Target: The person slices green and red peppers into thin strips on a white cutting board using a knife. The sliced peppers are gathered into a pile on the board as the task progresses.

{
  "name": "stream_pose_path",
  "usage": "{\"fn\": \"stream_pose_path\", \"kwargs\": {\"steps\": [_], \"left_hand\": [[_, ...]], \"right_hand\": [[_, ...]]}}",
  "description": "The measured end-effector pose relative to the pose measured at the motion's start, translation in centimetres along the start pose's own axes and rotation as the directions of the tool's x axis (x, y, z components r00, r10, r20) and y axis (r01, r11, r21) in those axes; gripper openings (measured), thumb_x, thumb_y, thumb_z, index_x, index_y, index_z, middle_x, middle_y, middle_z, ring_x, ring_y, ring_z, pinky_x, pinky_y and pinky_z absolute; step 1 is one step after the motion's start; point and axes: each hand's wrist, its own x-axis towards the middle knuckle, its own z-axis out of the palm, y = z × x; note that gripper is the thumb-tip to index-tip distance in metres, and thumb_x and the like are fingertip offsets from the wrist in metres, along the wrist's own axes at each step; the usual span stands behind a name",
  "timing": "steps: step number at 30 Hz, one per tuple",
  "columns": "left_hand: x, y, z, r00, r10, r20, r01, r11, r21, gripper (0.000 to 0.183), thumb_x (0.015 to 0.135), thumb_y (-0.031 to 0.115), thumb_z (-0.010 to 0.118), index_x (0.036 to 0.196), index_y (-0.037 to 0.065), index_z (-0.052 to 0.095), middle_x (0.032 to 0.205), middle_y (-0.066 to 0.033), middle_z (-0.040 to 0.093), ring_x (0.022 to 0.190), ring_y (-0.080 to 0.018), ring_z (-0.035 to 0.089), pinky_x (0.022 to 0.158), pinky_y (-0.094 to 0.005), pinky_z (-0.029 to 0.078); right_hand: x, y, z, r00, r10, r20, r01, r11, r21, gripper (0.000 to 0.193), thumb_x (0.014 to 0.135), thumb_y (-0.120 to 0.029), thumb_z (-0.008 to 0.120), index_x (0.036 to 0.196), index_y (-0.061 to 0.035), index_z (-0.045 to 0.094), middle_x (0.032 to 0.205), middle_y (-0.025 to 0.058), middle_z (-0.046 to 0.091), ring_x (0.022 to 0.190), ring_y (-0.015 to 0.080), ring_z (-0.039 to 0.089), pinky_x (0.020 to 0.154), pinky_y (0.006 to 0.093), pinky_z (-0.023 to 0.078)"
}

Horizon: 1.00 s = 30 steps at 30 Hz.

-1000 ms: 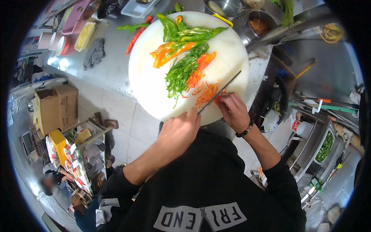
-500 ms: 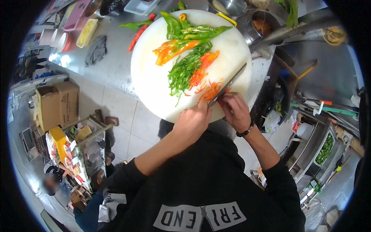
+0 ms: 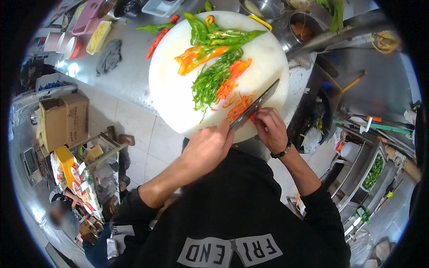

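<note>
My left hand (image 3: 209, 145) is closed round the handle of a kitchen knife (image 3: 257, 105), its blade slanting away to the right across a round white cutting board (image 3: 172, 96). Beside the blade, the curled fingers of my right hand (image 3: 271, 127) press on a piece of red pepper (image 3: 253, 117), mostly hidden. Thin orange-red pepper shreds (image 3: 239, 107) lie left of the blade. Farther back are a heap of green pepper shreds (image 3: 211, 82) and a strip of orange shreds (image 3: 234, 78). Split green peppers (image 3: 232, 36) and an orange-green pepper (image 3: 201, 58) lie at the board's far side.
A red pepper (image 3: 156, 43) and a grey cloth (image 3: 109, 57) lie on the metal counter (image 3: 129, 67). Metal bowls (image 3: 305, 27) stand behind the board at right. A cardboard box (image 3: 67, 118) is at left. Another person (image 3: 67, 207) is at the lower left.
My left hand has drawn back toward me and left with the knife, whose blade now shows more of its flat side. My right hand stays almost in place.
</note>
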Motion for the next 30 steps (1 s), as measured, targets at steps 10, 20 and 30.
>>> {"fn": "stream_pose_path", "kwargs": {"steps": [10,20,30], "left_hand": [[1.9,-3.0,2.1,0.991,-0.036,-0.127,0.018,0.99,-0.141,0.022,0.104,0.015,0.069,0.098,-0.005,0.063,0.074,-0.0301,0.067,0.071,-0.0499,0.07,0.061,-0.0527,0.054],[-2.0,-1.7,1.2,0.994,-0.033,-0.1,0.048,0.988,0.147,0.02,0.105,0.015,0.067,0.098,-0.001,0.058,0.08,-0.0244,0.071,0.07,-0.047,0.07,0.063,-0.0536,0.057],[-1.9,-0.6,1.4,1.0,-0.006,-0.022,0.01,0.978,0.21,0.021,0.105,0.017,0.066,0.1,0.0,0.056,0.078,-0.023,0.07,0.068,-0.0465,0.07,0.061,-0.0551,0.058]], "right_hand": [[1.1,-3.1,-1.4,0.994,0.051,-0.099,-0.054,0.998,-0.033,0.034,0.082,0.012,0.077,0.111,-0.0013,0.065,0.111,0.0168,0.071,0.102,0.038,0.068,0.088,0.0434,0.056],[0.5,-2.4,-2.3,0.984,0.002,0.177,0.034,0.98,-0.195,0.038,0.08,0.007,0.067,0.118,0.0005,0.067,0.123,0.0138,0.07,0.113,0.0365,0.063,0.103,0.0443,0.054],[1.2,-1.6,-2.1,0.991,-0.011,0.131,0.034,0.983,-0.178,0.032,0.086,0.011,0.069,0.114,-0.0031,0.068,0.117,0.0116,0.071,0.114,0.0352,0.066,0.1,0.0423,0.055]]}}
